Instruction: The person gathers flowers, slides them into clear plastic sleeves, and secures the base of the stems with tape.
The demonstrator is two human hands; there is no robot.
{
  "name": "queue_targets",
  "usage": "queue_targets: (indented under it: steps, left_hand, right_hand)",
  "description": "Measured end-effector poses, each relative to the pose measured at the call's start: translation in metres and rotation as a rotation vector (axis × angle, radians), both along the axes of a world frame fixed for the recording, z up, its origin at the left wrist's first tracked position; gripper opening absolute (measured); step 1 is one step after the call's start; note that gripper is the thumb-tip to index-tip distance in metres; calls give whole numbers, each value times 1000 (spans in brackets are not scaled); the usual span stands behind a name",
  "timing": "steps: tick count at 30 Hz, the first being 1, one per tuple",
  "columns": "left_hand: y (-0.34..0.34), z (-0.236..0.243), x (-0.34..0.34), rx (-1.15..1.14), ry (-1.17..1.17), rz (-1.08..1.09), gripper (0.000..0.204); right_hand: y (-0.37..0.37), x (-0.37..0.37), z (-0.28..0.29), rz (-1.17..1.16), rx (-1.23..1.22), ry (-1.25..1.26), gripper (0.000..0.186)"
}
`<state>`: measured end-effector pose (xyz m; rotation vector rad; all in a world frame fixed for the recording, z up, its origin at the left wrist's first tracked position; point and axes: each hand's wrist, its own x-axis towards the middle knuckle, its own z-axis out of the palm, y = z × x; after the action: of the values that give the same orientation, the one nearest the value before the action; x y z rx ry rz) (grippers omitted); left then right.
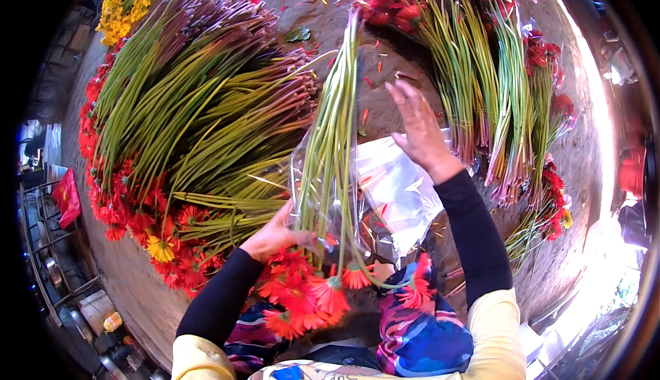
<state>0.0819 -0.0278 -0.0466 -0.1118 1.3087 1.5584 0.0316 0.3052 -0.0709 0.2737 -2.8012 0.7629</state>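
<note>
Clasping the flower bunch (331, 118) and clear wrap (295, 180) near the blooms (295, 290) is the left hand (276, 234); the right hand (421, 129) spreads empty, farther forward. If that hold slackens, the stray bloom (416, 290) rightward could slip.

Left hand (273, 237): one
Right hand (423, 131): one
Flower bunch (326, 132) being held: one
Red-flowered heap (199, 115) at left: one
Bunches (471, 70) at right: several overlapping, exact number unclear
Clear plastic pile (399, 180): one
Loose green leaf (298, 34): one
</note>
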Motion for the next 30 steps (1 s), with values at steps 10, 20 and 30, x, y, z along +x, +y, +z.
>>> queue_targets:
  steps: [10,20,30]
  left_hand:
    - [-58,51,-49,-199,635,-471,79]
    - [-41,196,-68,-891,2063,367,41]
    - [-50,24,-23,-576,956,733,61]
  right_hand:
    - [-18,-63,49,288,204,283,34]
    - [-30,38,34,43,-130,-128,30]
    - [-68,105,-16,-30,-721,-852,56]
